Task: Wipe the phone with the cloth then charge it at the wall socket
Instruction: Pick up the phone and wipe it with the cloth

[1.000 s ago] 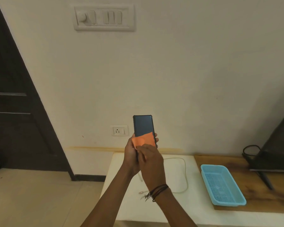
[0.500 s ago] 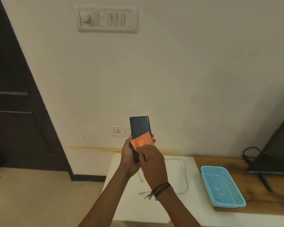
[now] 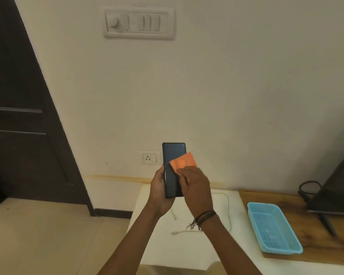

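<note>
Right forearm: comes up from the lower edge, dark thread bracelets (image 3: 203, 219) round the wrist.
Right hand (image 3: 197, 190): back of the hand faces the camera, so the fingers are mostly hidden; the fingertips are closed on the lower part of the cloth and press it against the phone's right side.
Cloth (image 3: 184, 162): orange, small, folded; its upper corner sticks out above the right hand and overlaps the phone's right edge about midway up the screen.
Left hand (image 3: 158, 190): cradles the phone from behind and from the left; thumb along the left edge, palm under the bottom end. The other fingers are behind the phone, their spread cannot be told.
Phone (image 3: 172, 155): dark, screen off, in a dark case, held upright in the air above the near-left corner of the table; upper half clear of both hands.
Table (image 3: 161, 245): white top, below the hands.
Charging cable (image 3: 227, 207): white, loose loop on the table, both ends lying free near the wrists.
Basket (image 3: 274, 228): light blue plastic, on a wooden board (image 3: 316, 245) to the right.
Wall socket (image 3: 149, 157): white, on the wall, appearing just left of the phone's upper half.
Switch panel (image 3: 138, 23): high on the wall.
Door (image 3: 18, 108): dark, far left.
</note>
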